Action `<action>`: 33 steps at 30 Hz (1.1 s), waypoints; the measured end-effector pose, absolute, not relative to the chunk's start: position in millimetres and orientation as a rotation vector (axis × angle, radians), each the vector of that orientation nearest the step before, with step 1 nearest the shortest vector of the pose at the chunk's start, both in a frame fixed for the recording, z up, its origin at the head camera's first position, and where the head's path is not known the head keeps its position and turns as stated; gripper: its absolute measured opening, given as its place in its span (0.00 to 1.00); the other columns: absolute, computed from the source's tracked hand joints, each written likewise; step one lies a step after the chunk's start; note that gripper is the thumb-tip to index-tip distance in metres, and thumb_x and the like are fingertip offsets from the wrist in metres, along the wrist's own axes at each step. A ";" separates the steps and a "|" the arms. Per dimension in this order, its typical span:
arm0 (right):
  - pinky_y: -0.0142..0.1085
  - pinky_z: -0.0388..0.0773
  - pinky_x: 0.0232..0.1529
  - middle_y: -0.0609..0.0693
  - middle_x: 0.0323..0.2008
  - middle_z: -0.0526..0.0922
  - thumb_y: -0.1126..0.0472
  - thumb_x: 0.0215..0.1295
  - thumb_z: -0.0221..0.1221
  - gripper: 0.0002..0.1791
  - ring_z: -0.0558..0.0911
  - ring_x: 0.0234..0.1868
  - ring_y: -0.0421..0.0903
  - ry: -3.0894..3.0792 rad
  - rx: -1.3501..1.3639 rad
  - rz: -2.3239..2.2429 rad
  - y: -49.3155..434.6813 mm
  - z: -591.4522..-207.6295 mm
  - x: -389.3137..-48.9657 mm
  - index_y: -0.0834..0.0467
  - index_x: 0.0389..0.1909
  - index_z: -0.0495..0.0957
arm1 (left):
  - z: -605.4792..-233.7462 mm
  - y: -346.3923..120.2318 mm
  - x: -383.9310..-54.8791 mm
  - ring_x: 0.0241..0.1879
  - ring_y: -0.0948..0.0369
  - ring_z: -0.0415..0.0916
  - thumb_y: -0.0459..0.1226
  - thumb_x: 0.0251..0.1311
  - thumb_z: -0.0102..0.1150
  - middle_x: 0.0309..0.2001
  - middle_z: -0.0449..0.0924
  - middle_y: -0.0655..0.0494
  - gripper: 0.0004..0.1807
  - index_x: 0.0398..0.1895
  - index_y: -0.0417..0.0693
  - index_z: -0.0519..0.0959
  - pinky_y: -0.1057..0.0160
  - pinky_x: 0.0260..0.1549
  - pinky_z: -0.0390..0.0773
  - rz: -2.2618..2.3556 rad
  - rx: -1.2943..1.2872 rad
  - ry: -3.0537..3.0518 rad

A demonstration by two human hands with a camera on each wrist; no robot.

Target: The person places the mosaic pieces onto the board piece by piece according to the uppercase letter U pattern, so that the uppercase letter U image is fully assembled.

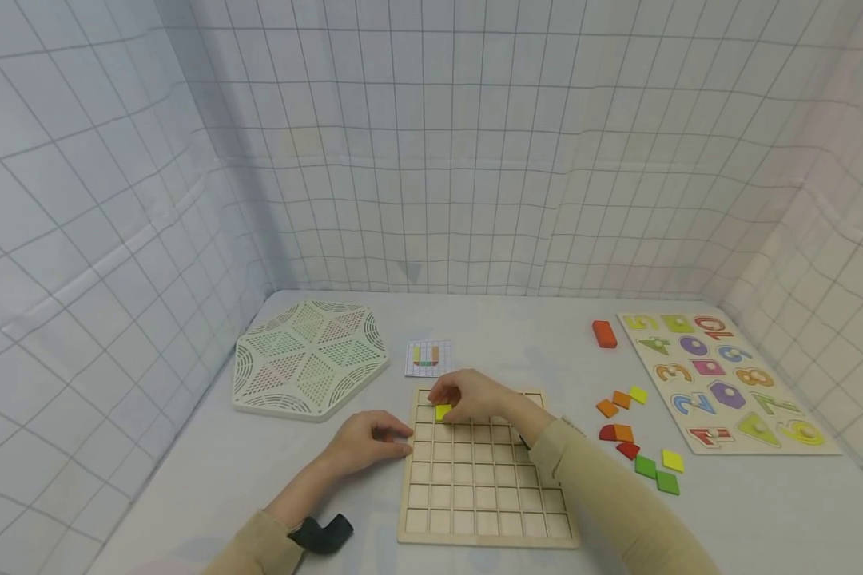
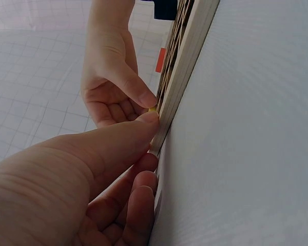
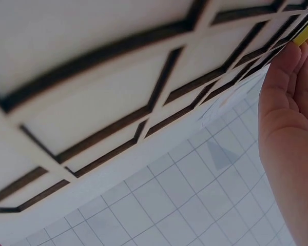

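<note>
A wooden grid board [image 1: 463,497] with square cells lies flat in front of me. Near its top left corner my right hand [image 1: 475,395] pinches a yellow square tile [image 1: 443,412] between thumb and fingers, right at the cells. The right wrist view shows an edge of the yellow tile [image 3: 305,32] at those fingertips. My left hand [image 1: 363,442] touches the board's left edge with thumb and fingertips. In the left wrist view, the left thumb [image 2: 118,141] lies along the board's rim [image 2: 182,77], with the other fingers bent below it.
Beyond the board lies a small pattern card [image 1: 427,358]. Loose orange, red, green and yellow tiles [image 1: 646,466] are scattered to the right, near a number puzzle [image 1: 726,383]. A red block [image 1: 604,334] sits farther back. A pale hexagonal board [image 1: 309,359] stands at left.
</note>
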State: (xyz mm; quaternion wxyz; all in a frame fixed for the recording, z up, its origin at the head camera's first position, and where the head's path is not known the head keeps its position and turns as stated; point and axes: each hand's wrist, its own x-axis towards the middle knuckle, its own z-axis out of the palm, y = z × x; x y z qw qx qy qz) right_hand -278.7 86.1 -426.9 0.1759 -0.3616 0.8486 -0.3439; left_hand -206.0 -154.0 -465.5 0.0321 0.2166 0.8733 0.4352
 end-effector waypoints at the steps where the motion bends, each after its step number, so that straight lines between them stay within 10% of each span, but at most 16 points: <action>1: 0.32 0.73 0.44 0.44 0.38 0.80 0.68 0.54 0.66 0.15 0.77 0.40 0.38 2.404 -0.995 -0.975 85.6 -427.2 -278.9 0.58 0.44 0.79 | -465.6 -154.0 -206.2 0.28 0.66 0.70 0.44 0.50 0.69 0.28 0.76 0.65 0.11 0.37 0.53 0.84 0.67 0.29 0.70 1.336 0.667 2.690; 33: 0.31 0.72 0.45 0.44 0.40 0.80 0.68 0.52 0.67 0.17 0.77 0.41 0.40 2.433 -0.971 -0.926 81.7 -428.0 -276.4 0.57 0.44 0.79 | -463.9 -153.9 -205.4 0.28 0.65 0.70 0.45 0.49 0.69 0.27 0.76 0.66 0.12 0.37 0.54 0.84 0.67 0.29 0.70 1.317 0.637 2.693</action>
